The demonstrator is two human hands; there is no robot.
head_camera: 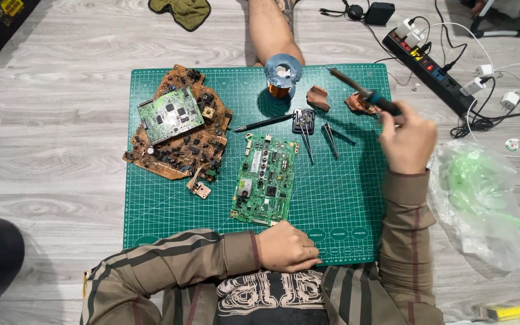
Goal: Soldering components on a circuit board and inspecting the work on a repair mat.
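Left hand: left hand (288,247) rests as a loose fist on the near edge of the green cutting mat (338,204), fingers curled together, holding nothing, just below the green circuit board (265,179).
Right hand: right hand (407,139) is clamped around the handle of a soldering iron (362,92), raised over the mat's far right corner.
Iron axis: long axis runs diagonally, tip pointing up and to the left, handle toward the hand; tip in the air near 2 brown scraps (318,97).
Board axis: green circuit board lies flat at mid-mat, long side running near to far, tilted slightly.
Open room: bare mat lies to the right of the board and along the near edge.
Crowded side: pile of brown boards (179,144) fills the far left; solder spool (282,73), pencil (263,124) and tweezers (330,139) line the far side.
Surface: mat lies on grey wood-look floor (49,120).
Surroundings: power strip (431,71) with cables at far right, plastic bag (482,198) beside the right arm.
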